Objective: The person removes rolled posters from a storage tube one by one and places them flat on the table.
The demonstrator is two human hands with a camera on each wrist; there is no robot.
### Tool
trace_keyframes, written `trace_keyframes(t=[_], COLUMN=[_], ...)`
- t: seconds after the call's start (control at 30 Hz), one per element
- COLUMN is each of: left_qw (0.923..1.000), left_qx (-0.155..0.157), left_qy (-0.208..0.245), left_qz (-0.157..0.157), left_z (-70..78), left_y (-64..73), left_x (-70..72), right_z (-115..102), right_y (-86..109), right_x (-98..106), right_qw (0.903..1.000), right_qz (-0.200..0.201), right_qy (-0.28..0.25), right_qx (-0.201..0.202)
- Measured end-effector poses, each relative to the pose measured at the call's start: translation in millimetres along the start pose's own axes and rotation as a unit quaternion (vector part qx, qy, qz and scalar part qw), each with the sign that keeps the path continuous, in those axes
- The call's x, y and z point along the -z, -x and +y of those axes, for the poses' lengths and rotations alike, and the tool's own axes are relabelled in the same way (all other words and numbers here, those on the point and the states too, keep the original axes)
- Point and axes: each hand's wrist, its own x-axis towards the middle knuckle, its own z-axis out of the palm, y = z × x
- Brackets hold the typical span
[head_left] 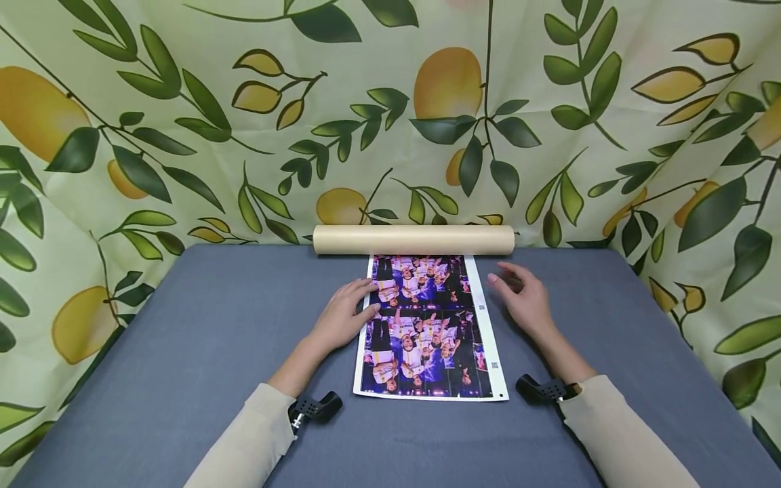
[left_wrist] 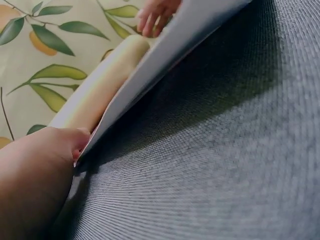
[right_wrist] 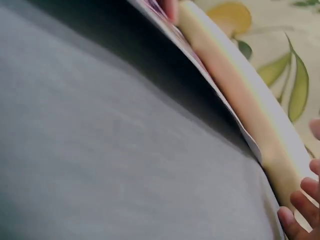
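Note:
A long printed sheet [head_left: 427, 352] lies on the table, showing two purple-toned photos of a group of people, upside down in the head view. Its far end meets a cream-coloured roll [head_left: 415, 240]. My left hand [head_left: 343, 315] rests at the sheet's left edge, fingertips and thumb over the white border. In the left wrist view, the near part of the sheet [left_wrist: 150, 65] stands up off the cloth and casts a shadow. My right hand [head_left: 525, 298] hovers just right of the sheet, its fingers loosely bent with nothing between them.
A blue-grey cloth [head_left: 201, 379] covers the table. Behind and at both sides hangs a curtain [head_left: 378, 61] printed with lemons and leaves, close behind the roll. Black wrist mounts [head_left: 317, 408] sit by both beige sleeves [head_left: 250, 434].

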Motion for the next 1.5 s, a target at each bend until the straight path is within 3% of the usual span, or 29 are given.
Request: trace_keyframes(t=[0.1,0.23,0.53,0.67,0.8,0.9,1.07,1.23,1.37,1.5], left_qw=[1.0000,0.9998,0.9997,0.9996,0.9996,0.9995,0.9997,0.9997,1.0000,0.9987], left_qx=[0.003,-0.002,0.006,0.007,0.006,0.005,0.008,0.005,-0.004,-0.016], left_qy=[0.001,0.003,-0.012,-0.011,-0.012,-0.012,-0.012,0.011,0.001,-0.044], left_qz=[0.003,0.021,0.022,0.025,0.025,0.027,0.020,0.020,0.003,-0.023], left_z=[0.8,2.0,-0.1,-0.3,0.9,1.6,2.3,3.1,7.8,22.0], left_y=[-1.4,-0.9,0.8,1.9,2.1,1.2,-0.3,-2.8,-7.9,-17.6], left_x=[-1.0,-1.9,-5.5,-6.3,-4.8,-3.9,-4.1,-1.8,7.3,24.7], right_z=[6,11,15,17,20,23,27,28,27,27], right_y=[-10.4,-24.2,-56.2,-64.8,-68.0,-68.9,-67.9,-67.6,-68.3,-67.8], right_x=[4,6,3,2,1,0,0,2,2,0], right_qw=[0.9978,0.9929,0.9770,0.9734,0.9739,0.9798,0.9861,0.9867,0.9872,0.9873], right_qz=[0.042,0.068,0.094,0.092,0.071,0.056,0.056,0.054,0.051,0.050], right_qy=[-0.034,-0.071,-0.157,-0.170,-0.162,-0.135,-0.093,-0.086,-0.089,-0.087], right_qx=[-0.039,-0.067,-0.110,-0.124,-0.142,-0.136,-0.126,-0.127,-0.122,-0.123])
